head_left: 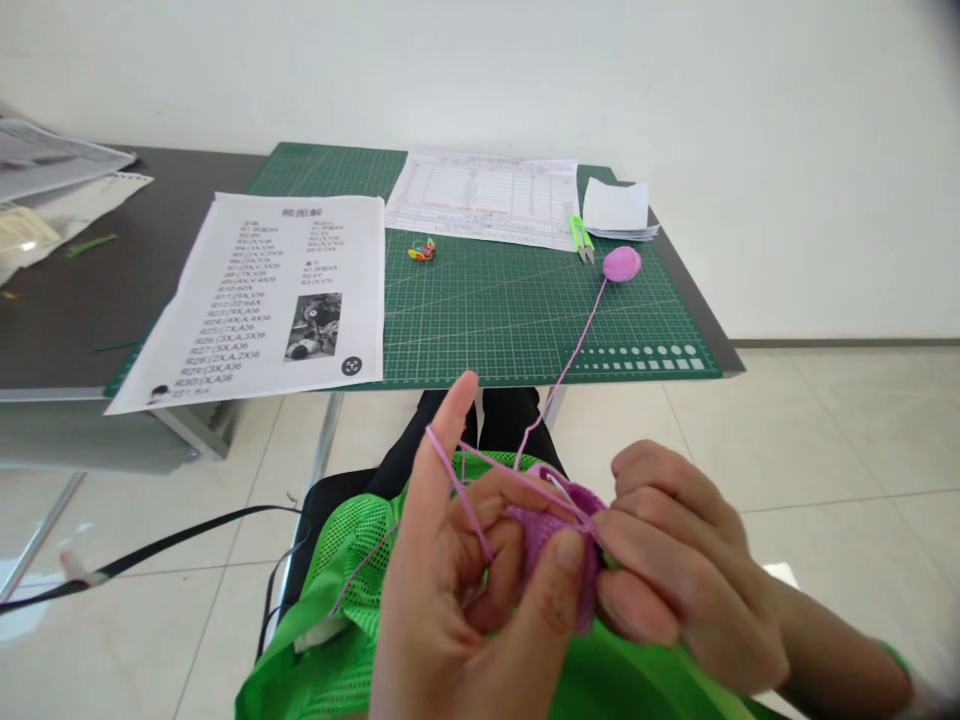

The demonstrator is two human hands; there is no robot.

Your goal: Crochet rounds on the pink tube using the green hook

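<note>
My left hand [480,610] pinches a purple crocheted piece [537,530] between thumb and fingers, low in front of me. Purple yarn [448,460] wraps my raised index finger and runs across to the edge of the piece. In my right hand [686,560], fingers closed, is a crochet hook [556,484]; its pale metal tip shows at the work's edge and the rest is mostly hidden. Both hands meet at that edge. A purple yarn ball [622,264] lies on the green cutting mat [480,310], its strand leading down to the piece.
On the mat are a printed pattern sheet [225,290], another printed form [487,195], green thread snips [581,238], colourful stitch markers [422,250] and a stack of white paper [615,205]. Papers [67,200] lie on the dark table [187,190] at left. A black strap [172,535] hangs at lower left.
</note>
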